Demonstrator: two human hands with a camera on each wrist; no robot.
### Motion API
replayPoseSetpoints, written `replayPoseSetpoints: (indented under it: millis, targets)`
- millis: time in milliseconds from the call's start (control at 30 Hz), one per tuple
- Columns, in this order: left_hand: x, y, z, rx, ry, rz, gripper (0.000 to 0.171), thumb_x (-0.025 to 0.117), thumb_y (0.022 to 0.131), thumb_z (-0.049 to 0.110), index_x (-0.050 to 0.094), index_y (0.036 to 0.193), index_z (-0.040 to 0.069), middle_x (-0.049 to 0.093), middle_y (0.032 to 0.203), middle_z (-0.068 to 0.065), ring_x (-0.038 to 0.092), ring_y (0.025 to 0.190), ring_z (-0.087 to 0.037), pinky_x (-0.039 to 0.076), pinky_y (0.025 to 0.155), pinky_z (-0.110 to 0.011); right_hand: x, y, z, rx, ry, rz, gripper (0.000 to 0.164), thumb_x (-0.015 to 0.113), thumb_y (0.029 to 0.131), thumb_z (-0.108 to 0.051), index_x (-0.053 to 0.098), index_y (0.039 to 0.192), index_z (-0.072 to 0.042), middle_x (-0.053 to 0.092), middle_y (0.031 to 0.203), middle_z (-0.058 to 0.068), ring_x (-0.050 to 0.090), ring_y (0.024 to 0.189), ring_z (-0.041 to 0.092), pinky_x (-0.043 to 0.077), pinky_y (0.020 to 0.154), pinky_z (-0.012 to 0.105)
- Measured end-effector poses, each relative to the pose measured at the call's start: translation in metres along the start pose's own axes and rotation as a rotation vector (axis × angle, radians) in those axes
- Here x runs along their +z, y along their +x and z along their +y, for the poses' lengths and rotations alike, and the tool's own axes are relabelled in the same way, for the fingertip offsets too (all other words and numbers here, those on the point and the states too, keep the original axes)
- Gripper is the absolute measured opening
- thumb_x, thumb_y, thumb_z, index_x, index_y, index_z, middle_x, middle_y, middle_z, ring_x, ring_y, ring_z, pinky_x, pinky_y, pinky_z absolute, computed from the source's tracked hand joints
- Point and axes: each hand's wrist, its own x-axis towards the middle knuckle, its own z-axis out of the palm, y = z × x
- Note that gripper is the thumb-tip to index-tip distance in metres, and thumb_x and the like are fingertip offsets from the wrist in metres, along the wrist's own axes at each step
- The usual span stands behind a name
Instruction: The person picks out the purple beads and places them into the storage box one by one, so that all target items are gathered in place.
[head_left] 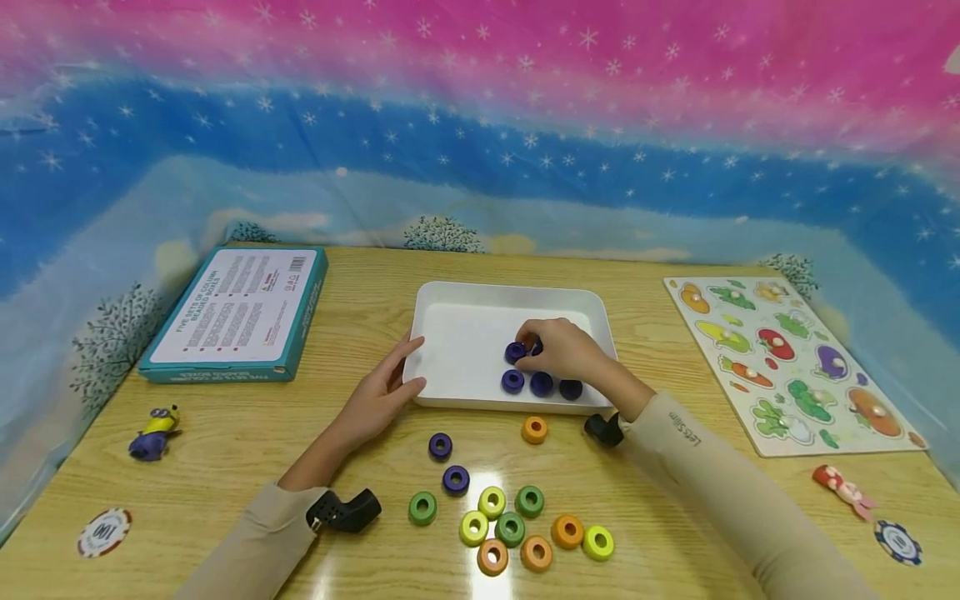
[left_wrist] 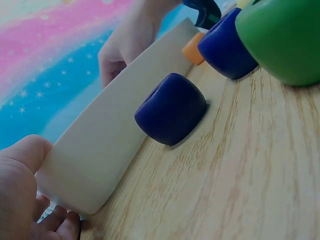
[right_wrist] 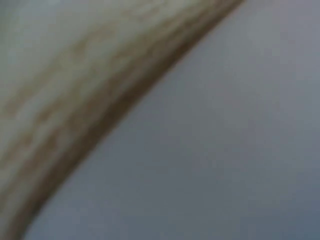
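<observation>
A shallow white tray (head_left: pixel 457 333) lies on the table with several purple beads inside. My right hand (head_left: pixel 562 348) reaches over its right part and pinches a purple bead (head_left: pixel 514 353) between thumb and finger. Another purple bead (head_left: pixel 537 345) is partly hidden behind those fingers; a row of purple beads (head_left: pixel 513 382) lies along the near wall. With thumb and fingers my left hand (head_left: pixel 378 396) holds the tray's left near corner, seen too in the left wrist view, where the thumb (left_wrist: pixel 30 152) touches the wall. The right wrist view is blurred, showing only wood grain and a pale surface.
In front of the tray lie two purple beads (head_left: pixel 456 479), an orange bead (head_left: pixel 534 430) and several green, yellow and orange beads (head_left: pixel 510 529). A boxed set (head_left: pixel 240 308) is at left, a vegetable puzzle board (head_left: pixel 795 367) at right. Small toys and chips sit at both sides.
</observation>
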Motion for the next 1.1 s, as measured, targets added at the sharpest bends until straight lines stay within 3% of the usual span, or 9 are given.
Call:
replayPoseSetpoints:
  millis: [200,300,467,800,933,1100]
  targets:
    - [0.0,0.0,0.0,0.003,0.003,-0.002,0.049,0.045,0.087,0.006,0.026,0.131,0.004,0.004,0.139,-0.012,0.007,0.124,-0.016,0.016,0.098,-0.031,-0.006,-0.007,-0.001,-0.027,0.014,0.042,0.039,0.067,0.071,-0.031,0.058,0.101,-0.009,0.058,0.085,0.0,0.052,0.074,0.012,0.043,0.065,0.028]
    - [0.0,0.0,0.001,0.004,0.009,-0.004,0.049,0.045,0.087,0.006,0.026,0.132,0.004,0.004,0.139,-0.012,0.007,0.124,-0.017,0.016,0.098,-0.032,-0.01,-0.015,-0.006,-0.056,0.05,0.083,0.038,0.066,0.072,-0.032,0.058,0.1,-0.009,0.058,0.084,-0.001,0.051,0.068,0.01,0.042,0.06,0.027]
    - [-0.001,0.0,0.001,0.001,0.023,0.004,0.049,0.045,0.087,0.007,0.026,0.132,0.004,0.004,0.139,-0.011,0.007,0.124,-0.016,0.016,0.098,-0.032,-0.013,-0.03,-0.021,-0.197,0.152,0.082,0.034,0.065,0.072,-0.032,0.059,0.098,-0.011,0.059,0.082,-0.002,0.045,0.053,0.009,0.039,0.048,0.024]
    - [-0.001,-0.001,0.001,0.001,0.022,0.01,0.049,0.045,0.087,0.008,0.026,0.132,0.004,0.004,0.139,-0.012,0.007,0.124,-0.017,0.015,0.098,-0.032,0.012,-0.042,-0.057,-0.533,0.258,-0.223,0.03,0.067,0.072,-0.025,0.06,0.099,-0.013,0.059,0.085,-0.003,0.042,0.051,0.003,0.038,0.047,0.017]
    - [-0.001,0.0,0.0,0.009,0.024,0.005,0.049,0.045,0.087,0.008,0.025,0.132,0.003,0.004,0.139,-0.012,0.008,0.124,-0.018,0.016,0.098,-0.033,0.023,-0.041,-0.063,-0.601,0.237,-0.331,0.032,0.068,0.071,-0.021,0.059,0.102,-0.016,0.057,0.088,-0.006,0.042,0.054,0.002,0.038,0.049,0.015]
    - [0.001,0.001,0.0,0.019,0.017,-0.007,0.049,0.045,0.087,0.007,0.025,0.131,0.002,0.004,0.139,-0.013,0.008,0.124,-0.018,0.016,0.098,-0.034,0.032,-0.037,-0.069,-0.621,0.172,-0.405,0.036,0.067,0.071,-0.025,0.058,0.106,-0.019,0.056,0.094,-0.011,0.048,0.073,0.0,0.04,0.061,0.015]
